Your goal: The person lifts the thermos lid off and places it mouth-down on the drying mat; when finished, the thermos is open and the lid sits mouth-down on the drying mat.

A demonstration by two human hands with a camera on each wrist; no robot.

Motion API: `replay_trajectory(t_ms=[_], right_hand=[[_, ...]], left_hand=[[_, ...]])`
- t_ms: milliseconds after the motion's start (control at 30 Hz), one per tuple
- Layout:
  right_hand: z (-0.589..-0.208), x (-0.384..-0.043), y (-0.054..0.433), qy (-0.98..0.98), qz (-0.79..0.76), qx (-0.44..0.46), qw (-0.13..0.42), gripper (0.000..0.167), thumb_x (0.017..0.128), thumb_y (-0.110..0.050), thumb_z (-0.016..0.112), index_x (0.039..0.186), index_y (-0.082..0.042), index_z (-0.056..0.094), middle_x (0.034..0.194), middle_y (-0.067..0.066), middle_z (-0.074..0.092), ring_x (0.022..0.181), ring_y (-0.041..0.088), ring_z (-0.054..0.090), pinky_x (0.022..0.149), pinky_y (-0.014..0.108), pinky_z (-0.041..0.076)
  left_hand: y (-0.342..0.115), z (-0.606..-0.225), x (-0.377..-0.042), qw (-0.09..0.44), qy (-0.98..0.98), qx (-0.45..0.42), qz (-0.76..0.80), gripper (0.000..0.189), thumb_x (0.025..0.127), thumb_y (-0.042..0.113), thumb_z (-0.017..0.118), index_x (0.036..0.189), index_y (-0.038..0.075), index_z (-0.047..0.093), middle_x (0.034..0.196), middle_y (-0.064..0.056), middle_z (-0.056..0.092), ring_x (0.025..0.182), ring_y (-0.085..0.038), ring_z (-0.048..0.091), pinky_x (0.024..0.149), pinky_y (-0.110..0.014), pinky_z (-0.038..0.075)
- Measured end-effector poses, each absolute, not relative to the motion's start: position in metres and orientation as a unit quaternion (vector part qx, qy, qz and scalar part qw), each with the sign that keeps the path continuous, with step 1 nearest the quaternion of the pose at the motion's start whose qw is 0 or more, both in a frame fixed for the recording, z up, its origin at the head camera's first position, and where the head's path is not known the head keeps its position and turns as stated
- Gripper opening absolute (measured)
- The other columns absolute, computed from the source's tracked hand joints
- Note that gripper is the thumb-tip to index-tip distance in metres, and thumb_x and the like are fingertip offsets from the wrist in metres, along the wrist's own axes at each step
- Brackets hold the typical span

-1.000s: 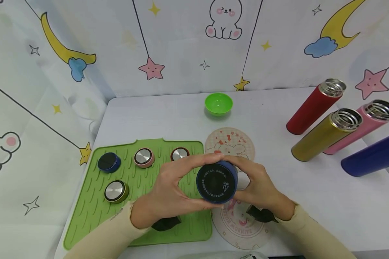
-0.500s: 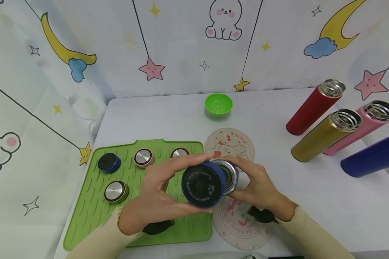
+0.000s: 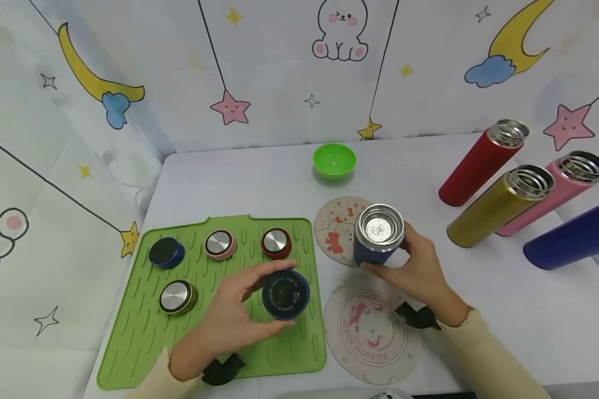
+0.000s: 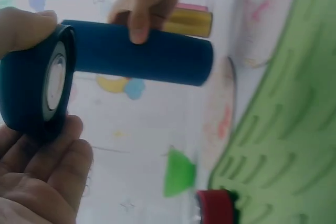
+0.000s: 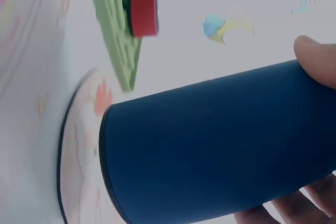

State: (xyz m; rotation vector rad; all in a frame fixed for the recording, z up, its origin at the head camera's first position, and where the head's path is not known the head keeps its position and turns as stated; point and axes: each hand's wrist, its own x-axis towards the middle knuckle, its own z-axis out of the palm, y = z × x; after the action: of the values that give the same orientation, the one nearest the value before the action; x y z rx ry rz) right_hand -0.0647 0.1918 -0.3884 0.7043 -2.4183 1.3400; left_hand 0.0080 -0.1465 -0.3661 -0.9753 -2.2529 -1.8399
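In the head view my left hand (image 3: 229, 318) grips a blue thermos lid (image 3: 285, 295) by its sides, over the green mat (image 3: 249, 354). The lid's black top faces the camera; its silvery inside (image 4: 55, 80) shows in the left wrist view. My right hand (image 3: 424, 271) holds a blue thermos (image 3: 371, 254) round its body. Its steel mouth is uncovered, with a perforated strainer (image 3: 379, 228) inside. The thermos is over the far round coaster (image 3: 331, 235), its base close to it; I cannot tell whether they touch.
Several lids lie on the mat: blue (image 3: 166, 252), pink (image 3: 220, 245), red (image 3: 276, 243) and gold (image 3: 177, 297). Uncapped red (image 3: 471, 169), gold (image 3: 489, 216), pink (image 3: 529, 210) and blue (image 3: 571, 238) bottles stand right. A green bowl (image 3: 334, 161) sits behind; another round coaster (image 3: 369, 338) lies nearer.
The lid has come off the thermos. My left hand has moved left and down with the lid, while my right hand has carried the thermos away to the far coaster.
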Motion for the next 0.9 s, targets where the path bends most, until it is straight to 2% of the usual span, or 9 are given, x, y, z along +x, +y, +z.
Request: replay_trajectory(t_ms=[167,267,333,400,467,533,733,900], right_hand=[[-0.387,-0.076,0.202,-0.849,0.468,0.185,0.160,0.092,0.062,0.008,0.095,0.143,0.000,0.053,0.136,0.019,0.068,0.122,-0.015,0.057,0.099,0.007,0.049],[-0.386,-0.083,0.208,-0.855,0.470,0.149,0.158,0.091,0.067,0.005,0.094,0.147,-0.007,0.052,0.141,0.015,0.066,0.122,-0.014,0.058,0.098,0.008,0.050],[-0.385,-0.088,0.212,-0.858,0.474,0.128,0.152,0.092,0.071,0.002,0.093,0.150,-0.014,0.050,0.145,0.012,0.064,0.126,-0.003,0.062,0.101,0.016,0.053],[-0.383,-0.094,0.215,-0.858,0.481,0.107,0.146,0.092,0.074,0.000,0.092,0.153,-0.019,0.047,0.149,0.009,0.061,0.131,0.014,0.064,0.104,0.028,0.055],[-0.383,-0.101,0.219,-0.858,0.486,0.083,0.143,0.092,0.076,-0.003,0.091,0.154,-0.022,0.046,0.150,0.007,0.059,0.134,0.029,0.063,0.105,0.040,0.055],[-0.383,-0.108,0.222,-0.857,0.491,0.058,0.143,0.089,0.079,-0.006,0.090,0.154,-0.021,0.045,0.151,0.008,0.058,0.134,0.037,0.062,0.106,0.049,0.054],[-0.389,-0.132,0.233,-0.843,0.512,0.004,0.163,0.083,0.084,-0.012,0.087,0.153,-0.017,0.042,0.152,0.008,0.056,0.137,0.035,0.060,0.111,0.056,0.050],[-0.398,-0.155,0.241,-0.833,0.521,-0.032,0.181,0.081,0.086,-0.016,0.086,0.152,-0.017,0.040,0.151,0.006,0.056,0.140,0.027,0.058,0.119,0.051,0.046]], left_hand=[[-0.153,-0.388,0.011,0.008,-0.783,-0.270,-0.560,0.082,0.071,0.000,0.093,0.145,0.007,0.056,0.138,-0.013,0.067,0.126,-0.014,0.066,0.104,-0.027,0.057],[-0.156,-0.394,0.012,-0.005,-0.816,-0.247,-0.523,0.084,0.070,0.003,0.093,0.145,0.013,0.057,0.138,-0.011,0.067,0.126,-0.015,0.065,0.103,-0.028,0.058],[-0.156,-0.397,0.012,-0.017,-0.833,-0.232,-0.501,0.085,0.069,0.004,0.094,0.144,0.016,0.057,0.137,-0.008,0.067,0.124,-0.016,0.065,0.103,-0.029,0.059],[-0.157,-0.398,0.012,-0.032,-0.847,-0.219,-0.483,0.085,0.068,0.005,0.095,0.143,0.019,0.058,0.136,-0.004,0.066,0.122,-0.015,0.065,0.102,-0.029,0.059],[-0.157,-0.399,0.011,-0.047,-0.859,-0.206,-0.466,0.083,0.068,0.007,0.095,0.142,0.019,0.059,0.134,0.000,0.066,0.120,-0.014,0.065,0.100,-0.029,0.060],[-0.158,-0.400,0.010,-0.063,-0.868,-0.193,-0.454,0.081,0.068,0.009,0.096,0.140,0.017,0.060,0.134,0.002,0.066,0.120,-0.015,0.066,0.100,-0.029,0.059],[-0.161,-0.406,0.009,-0.081,-0.886,-0.154,-0.431,0.080,0.068,0.011,0.097,0.140,0.015,0.061,0.135,0.003,0.067,0.122,-0.017,0.066,0.104,-0.035,0.058],[-0.162,-0.412,0.007,-0.082,-0.893,-0.139,-0.420,0.081,0.069,0.010,0.097,0.141,0.017,0.060,0.135,0.001,0.068,0.123,-0.019,0.067,0.103,-0.040,0.058]])
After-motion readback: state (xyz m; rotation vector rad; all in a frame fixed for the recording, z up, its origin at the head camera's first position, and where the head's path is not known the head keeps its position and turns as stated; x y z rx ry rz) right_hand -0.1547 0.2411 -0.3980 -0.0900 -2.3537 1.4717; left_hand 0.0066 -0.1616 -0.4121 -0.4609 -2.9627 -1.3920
